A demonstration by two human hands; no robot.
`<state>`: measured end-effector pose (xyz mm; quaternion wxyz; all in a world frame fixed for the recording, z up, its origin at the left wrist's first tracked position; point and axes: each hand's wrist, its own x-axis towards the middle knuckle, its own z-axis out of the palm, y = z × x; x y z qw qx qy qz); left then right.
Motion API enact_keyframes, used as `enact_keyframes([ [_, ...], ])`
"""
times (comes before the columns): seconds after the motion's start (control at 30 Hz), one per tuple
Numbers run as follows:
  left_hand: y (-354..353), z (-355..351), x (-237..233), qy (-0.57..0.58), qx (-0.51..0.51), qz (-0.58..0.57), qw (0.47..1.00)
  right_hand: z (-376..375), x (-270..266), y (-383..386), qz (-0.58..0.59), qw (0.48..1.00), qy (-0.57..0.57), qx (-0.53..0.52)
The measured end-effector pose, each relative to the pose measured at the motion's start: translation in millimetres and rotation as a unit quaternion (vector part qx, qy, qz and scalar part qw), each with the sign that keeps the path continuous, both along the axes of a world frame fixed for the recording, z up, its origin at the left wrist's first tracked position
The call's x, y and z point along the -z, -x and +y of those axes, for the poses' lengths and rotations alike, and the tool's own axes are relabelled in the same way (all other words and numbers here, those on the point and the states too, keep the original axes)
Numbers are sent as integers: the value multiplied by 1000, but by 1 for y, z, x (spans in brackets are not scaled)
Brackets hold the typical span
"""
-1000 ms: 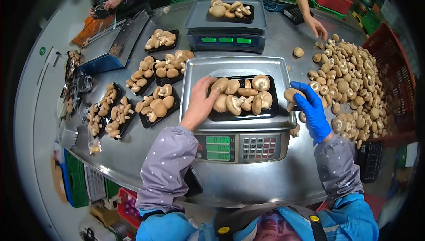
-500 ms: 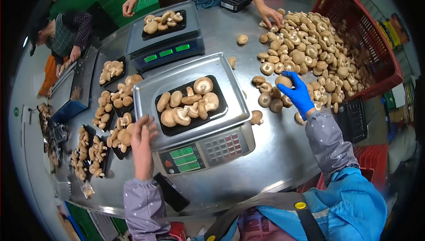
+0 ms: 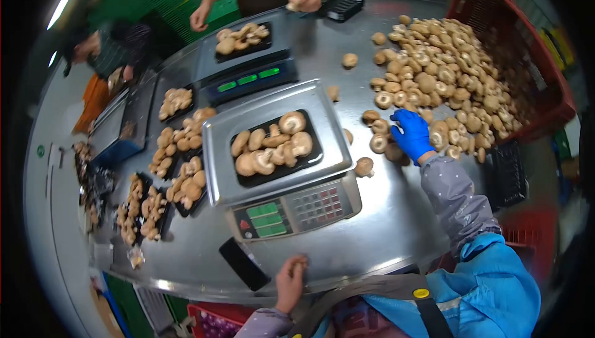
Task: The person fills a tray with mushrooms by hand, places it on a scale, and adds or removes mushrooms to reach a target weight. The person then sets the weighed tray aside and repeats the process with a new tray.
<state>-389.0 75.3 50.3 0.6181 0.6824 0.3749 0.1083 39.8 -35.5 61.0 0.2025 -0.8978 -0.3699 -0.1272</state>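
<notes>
Loose mushrooms [image 3: 426, 82] are lying at two o'clock from the nearer scale [image 3: 334, 155], the crate [image 3: 558, 99] probably tipping sideways for easy reach. At three o'clock the gloved right hand [image 3: 410, 133] is hiding its own grip; I cannot tell whether it is holding any. At six, the blurring left hand [image 3: 290, 282] is showing bent fingers, contents unclear.

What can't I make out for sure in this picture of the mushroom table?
All in the head view:
Under the blue-gloved right hand: whether it grips anything; the glove's back hides that.
Near scale's display: its digits, blurred and too small.
Black tray on that scale: most of its floor, covered by mushrooms.
Left sleeve: the rest, cut off by the bottom edge.
Far-left worker: hand details, blurred.
</notes>
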Motion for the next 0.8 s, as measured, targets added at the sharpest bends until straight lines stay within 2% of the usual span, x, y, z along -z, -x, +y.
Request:
enact_keyframes([
  [0.03, 9, -12, 8, -51, 19, 34, 998, 10, 3, -3, 53, 998, 15, -2],
  [0.07, 16, -18, 16, -55, -2, 41, 998, 19, 15, -10, 96, 995, 37, 3],
  [0.1, 22, -23, 24, -203, 66, 47, 976, 26, 17, -11, 100, 994, 35, -16],
  [0.13, 24, -27, 25, -343, 138, 55, 928, 31, 13, -12, 174, 981, 85, 7],
  [0.17, 24, -32, 27, -344, 126, 63, 928, 36, 13, -14, 243, 960, 137, 33],
  [0.23, 19, -34, 26, -446, 173, 76, 875, 46, 9, -16, 237, 946, 215, 46],
  [0.33, 16, -34, 26, -473, 157, 72, 864, 42, 17, -25, 208, 946, 247, 40],
  [0.4, 15, -35, 26, -479, 155, 84, 860, 37, 13, -28, 260, 958, 100, 64],
  [0.43, 15, -36, 25, -483, 157, 98, 856, 39, 9, -31, 258, 959, 103, 60],
  [0.5, 13, -37, 25, -479, 146, 99, 860, 46, 2, -34, 229, 969, -86, 22],
  [0.53, 14, -38, 24, -477, 140, 100, 862, 61, -12, -24, 346, 910, -221, -54],
  [0.63, 12, -35, 20, -470, 144, 83, 867, 96, -68, 22, 465, 817, -305, -153],
  [0.7, 13, -36, 19, -465, 141, 84, 870, 118, -95, 48, 532, 779, -275, -188],
  [0.8, 13, -35, 19, -462, 144, 85, 871, 150, -114, 81, 498, 770, -319, -239],
])
